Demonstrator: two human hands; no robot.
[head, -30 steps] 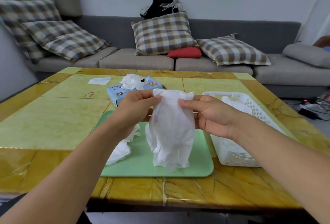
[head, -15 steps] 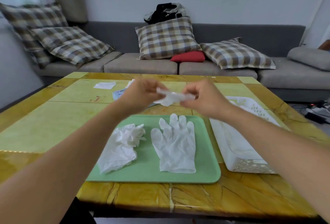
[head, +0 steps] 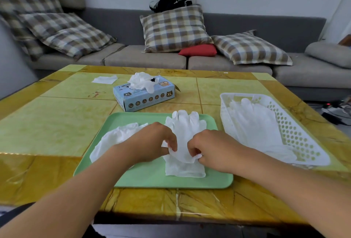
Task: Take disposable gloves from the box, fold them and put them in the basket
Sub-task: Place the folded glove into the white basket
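- Your left hand (head: 152, 142) and right hand (head: 210, 148) are working close together over the green tray (head: 152, 179), each pinching the near part of a white glove (head: 185, 133) with curled fingers.
- That glove is lying on the tray's right half, fingers pointing away from you.
- A crumpled glove (head: 112, 139) is sitting on the tray's left half.
- The glove box (head: 144, 95) is standing just beyond the tray.
- The white basket (head: 296, 133) is sitting just right of the tray on the bench (head: 47, 124), holding gloves.
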